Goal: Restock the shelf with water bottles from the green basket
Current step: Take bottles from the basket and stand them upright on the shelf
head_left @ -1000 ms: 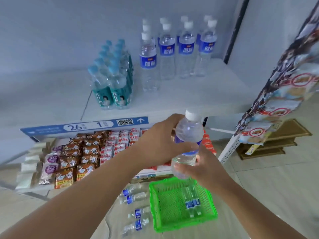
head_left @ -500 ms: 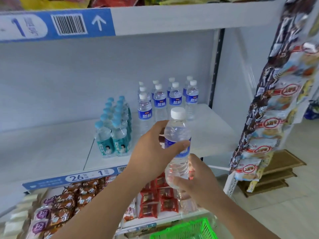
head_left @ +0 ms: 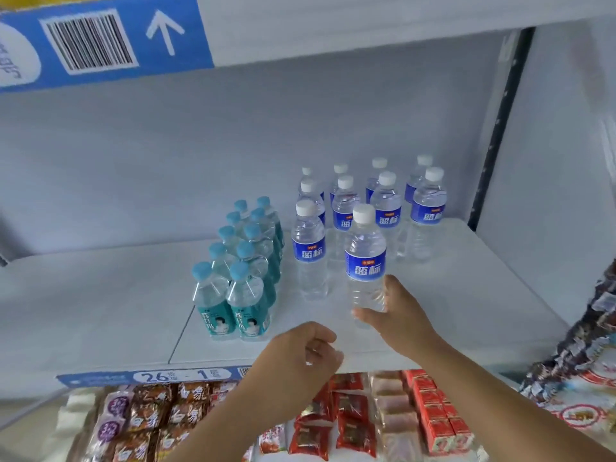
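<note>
Holding one bottle (head_left: 365,261) upright with the right hand (head_left: 400,315): fingers and thumb wrap its clear lower body, below the blue label, white cap on top. Bottle base is at the shelf (head_left: 100,311) surface, partly hidden by the thumb, so I can't tell whether it is fully set down. It sits at the front of the blue-label group (head_left: 386,208), just right of that group's front-left bottle and ahead of the rows behind, all upright with white caps, toward the right end of the shelf near the dark post (head_left: 496,128). Left hand (head_left: 300,358) is empty, fingers loosely curled, hovering over the front edge of the shelf, left of and below the held bottle, not touching it. Teal bottles (head_left: 240,278) with light blue caps stand in two tight rows to the left of the blue-label group, running front to back. Shelf tag (head_left: 180,375) on the front edge reads 26 - 1; the left arm covers its right end. Below the shelf: brown and purple snack packs (head_left: 160,415) on the left, red packs (head_left: 346,415) in the middle and right, partly behind both arms. Overhead, the upper shelf edge carries a blue label (head_left: 100,45) with a barcode and an up arrow. Hanging snack strip (head_left: 593,361) runs down the right edge of the view.
</note>
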